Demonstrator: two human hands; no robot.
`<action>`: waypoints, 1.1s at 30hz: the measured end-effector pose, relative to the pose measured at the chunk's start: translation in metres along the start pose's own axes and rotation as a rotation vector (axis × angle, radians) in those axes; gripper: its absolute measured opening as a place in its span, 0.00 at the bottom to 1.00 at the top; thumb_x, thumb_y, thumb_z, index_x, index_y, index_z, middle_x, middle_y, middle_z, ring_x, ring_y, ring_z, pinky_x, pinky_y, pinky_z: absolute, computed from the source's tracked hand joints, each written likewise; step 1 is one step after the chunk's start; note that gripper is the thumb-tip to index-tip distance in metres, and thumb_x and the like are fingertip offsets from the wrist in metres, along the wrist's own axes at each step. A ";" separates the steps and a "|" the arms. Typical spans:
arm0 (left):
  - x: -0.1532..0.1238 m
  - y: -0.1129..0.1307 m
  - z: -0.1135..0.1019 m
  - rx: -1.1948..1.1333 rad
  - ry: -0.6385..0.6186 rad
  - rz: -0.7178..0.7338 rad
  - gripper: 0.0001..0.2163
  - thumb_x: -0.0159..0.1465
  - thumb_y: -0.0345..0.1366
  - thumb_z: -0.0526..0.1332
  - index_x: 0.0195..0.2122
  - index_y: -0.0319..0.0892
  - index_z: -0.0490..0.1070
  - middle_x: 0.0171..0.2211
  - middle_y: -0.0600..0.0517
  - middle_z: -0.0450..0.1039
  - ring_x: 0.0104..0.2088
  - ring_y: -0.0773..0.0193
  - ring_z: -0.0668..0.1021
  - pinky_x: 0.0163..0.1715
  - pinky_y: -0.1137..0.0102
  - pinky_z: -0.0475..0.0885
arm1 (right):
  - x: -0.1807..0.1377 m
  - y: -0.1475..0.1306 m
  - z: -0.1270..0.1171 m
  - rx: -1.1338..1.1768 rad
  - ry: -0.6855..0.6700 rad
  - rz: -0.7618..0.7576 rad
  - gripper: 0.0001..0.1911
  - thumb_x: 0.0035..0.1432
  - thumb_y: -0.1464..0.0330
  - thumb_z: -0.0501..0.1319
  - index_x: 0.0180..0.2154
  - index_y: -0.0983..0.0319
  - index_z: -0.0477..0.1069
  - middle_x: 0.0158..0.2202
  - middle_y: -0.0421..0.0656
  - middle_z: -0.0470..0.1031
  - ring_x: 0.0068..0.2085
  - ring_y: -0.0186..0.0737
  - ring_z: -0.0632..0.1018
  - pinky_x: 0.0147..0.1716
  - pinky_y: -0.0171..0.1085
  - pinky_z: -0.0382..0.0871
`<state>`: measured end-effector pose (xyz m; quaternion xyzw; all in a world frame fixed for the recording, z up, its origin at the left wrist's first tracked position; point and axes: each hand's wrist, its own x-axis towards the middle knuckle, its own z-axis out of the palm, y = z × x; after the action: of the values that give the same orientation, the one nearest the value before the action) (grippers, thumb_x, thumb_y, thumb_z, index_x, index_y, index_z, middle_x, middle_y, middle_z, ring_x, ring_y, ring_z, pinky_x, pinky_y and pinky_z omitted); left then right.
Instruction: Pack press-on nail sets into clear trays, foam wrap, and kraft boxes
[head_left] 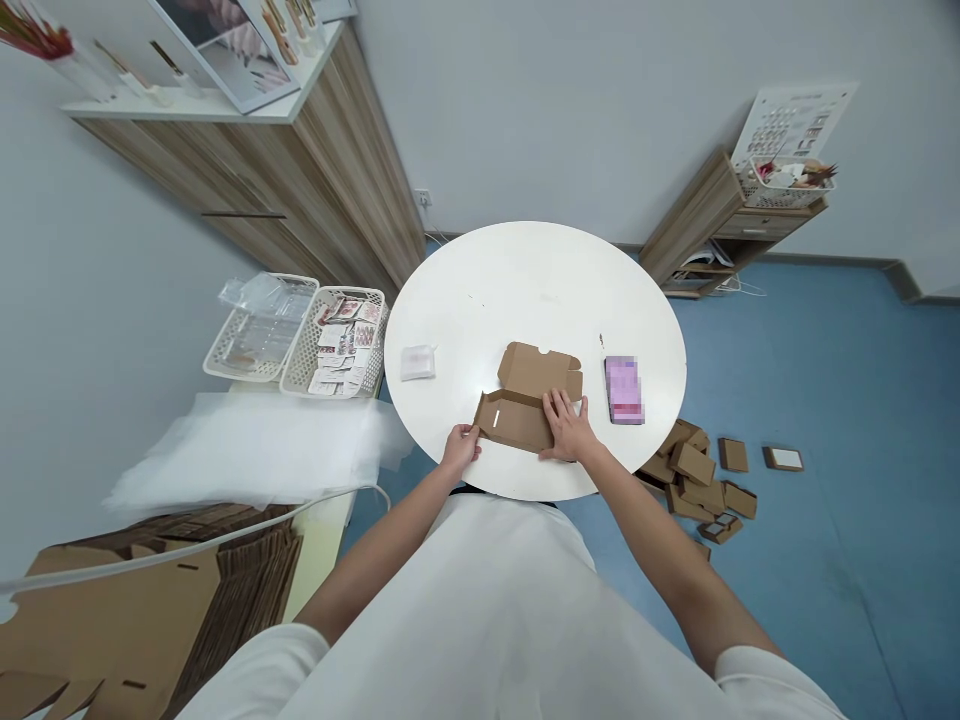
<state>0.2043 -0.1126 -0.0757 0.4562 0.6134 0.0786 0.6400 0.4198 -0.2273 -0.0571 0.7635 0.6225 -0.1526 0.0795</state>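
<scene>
A flat brown cardboard box blank (pixel 531 392), partly folded, lies near the front edge of the round white table (pixel 525 280). My left hand (pixel 460 445) pinches the blank's left end flap, fingers closed on it. My right hand (pixel 568 425) lies flat on the blank's right part, fingers stretched out and pressing down. A small white packet (pixel 418 362) rests to the left of the blank. A pink flat item (pixel 624 390) lies to its right.
Two white baskets (pixel 300 335) with small packets stand on a side table at left, beside white foam sheets (pixel 247 445). Flat cardboard blanks (pixel 150 610) are stacked at lower left. Folded brown boxes (pixel 697 475) lie on the blue floor at right. Wooden shelves stand behind.
</scene>
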 end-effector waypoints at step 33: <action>-0.007 0.029 -0.010 0.320 -0.088 0.397 0.17 0.50 0.32 0.62 0.42 0.42 0.67 0.40 0.49 0.72 0.33 0.66 0.72 0.35 0.71 0.67 | 0.018 -0.012 -0.005 0.014 0.005 -0.094 0.60 0.35 0.45 0.60 0.61 0.64 0.33 0.63 0.56 0.37 0.62 0.59 0.39 0.52 0.64 0.26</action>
<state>0.2075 -0.0958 -0.0487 0.6662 0.4878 0.0848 0.5578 0.4118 -0.2063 -0.0572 0.7344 0.6566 -0.1589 0.0653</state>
